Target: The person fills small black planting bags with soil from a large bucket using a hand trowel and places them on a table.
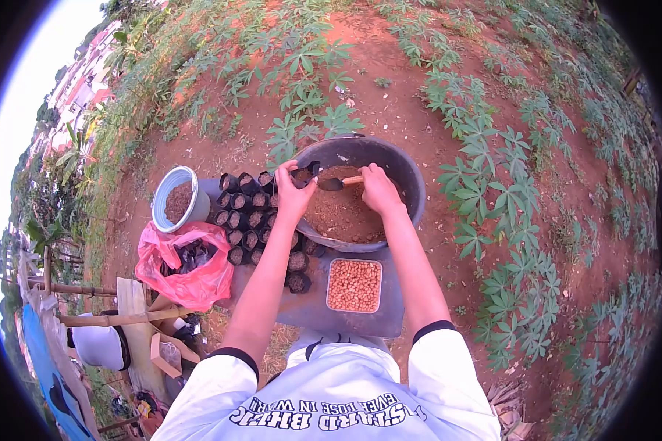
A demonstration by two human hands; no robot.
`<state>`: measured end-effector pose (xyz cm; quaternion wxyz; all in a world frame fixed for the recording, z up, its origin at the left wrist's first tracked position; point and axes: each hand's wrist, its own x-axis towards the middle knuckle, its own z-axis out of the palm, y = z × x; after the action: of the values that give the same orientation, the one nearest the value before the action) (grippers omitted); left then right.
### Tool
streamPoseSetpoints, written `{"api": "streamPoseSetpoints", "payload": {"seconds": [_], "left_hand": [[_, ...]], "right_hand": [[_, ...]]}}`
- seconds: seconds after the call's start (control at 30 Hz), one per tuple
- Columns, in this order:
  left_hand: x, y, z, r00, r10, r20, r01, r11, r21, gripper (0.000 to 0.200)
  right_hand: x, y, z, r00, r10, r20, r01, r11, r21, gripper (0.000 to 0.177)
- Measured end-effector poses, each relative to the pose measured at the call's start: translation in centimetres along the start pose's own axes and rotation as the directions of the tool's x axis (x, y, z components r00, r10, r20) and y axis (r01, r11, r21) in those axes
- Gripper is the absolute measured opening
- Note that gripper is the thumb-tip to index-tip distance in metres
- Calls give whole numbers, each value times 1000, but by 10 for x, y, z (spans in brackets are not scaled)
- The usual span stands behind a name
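Note:
My left hand (pixel 294 189) grips a small black plastic seedling bag (pixel 306 173) over the left side of a large dark basin (pixel 413 173). Brown soil (pixel 346 213) fills the lower part of that basin. In my right hand (pixel 380 189) is a small trowel (pixel 351 181) with a wooden handle, its dark blade pointing left toward the bag's mouth. Rows of black seedling bags (pixel 256 219) filled with soil stand left of the basin, partly hidden by my left forearm.
A clear square container of yellow-orange kernels (pixel 354 286) sits on the table (pixel 309 312) near my body. At the left are a pale blue bucket (pixel 196 202) of soil and a pink plastic bag (pixel 210 283) with black bags inside. Leafy plants (pixel 485 198) grow in rows beyond.

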<state>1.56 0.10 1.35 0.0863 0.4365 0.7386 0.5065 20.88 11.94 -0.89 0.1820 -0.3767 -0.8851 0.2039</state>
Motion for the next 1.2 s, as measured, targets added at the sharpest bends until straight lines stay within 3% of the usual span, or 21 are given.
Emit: {"api": "streamPoseSetpoints", "payload": {"seconds": [0.07, 0.27, 0.77, 0.83, 0.9, 0.97, 1.2], "left_hand": [[-1, 1, 0, 1000, 7, -7, -7, 1000, -1, 65], [-1, -5, 2, 999, 32, -30, -33, 999, -6, 62], [1, -9, 5, 998, 35, -43, -37, 999, -34, 62], [1, -9, 5, 993, 99, -61, -99, 995, -12, 62], [0, -6, 3, 998, 51, -30, -51, 999, -14, 62], [0, 1, 1, 1000, 0, -3, 0, 1000, -13, 62], [1, -2, 3, 999, 40, 18, -40, 999, 10, 63]], "right_hand": [[0, 0, -4, 997, 62, 54, -64, 997, 38, 41], [2, 4, -5, 991, 122, 51, -127, 987, 99, 44], [2, 12, 3, 976, 162, 144, -168, 985, 30, 36], [5, 15, 6, 972, 169, 164, -176, 984, 30, 36], [3, 13, 6, 965, 175, 194, -183, 983, 26, 36], [3, 6, 1, 927, 276, 254, -264, 961, -81, 33], [5, -4, -12, 894, 316, 317, -329, 944, -10, 35]]}}
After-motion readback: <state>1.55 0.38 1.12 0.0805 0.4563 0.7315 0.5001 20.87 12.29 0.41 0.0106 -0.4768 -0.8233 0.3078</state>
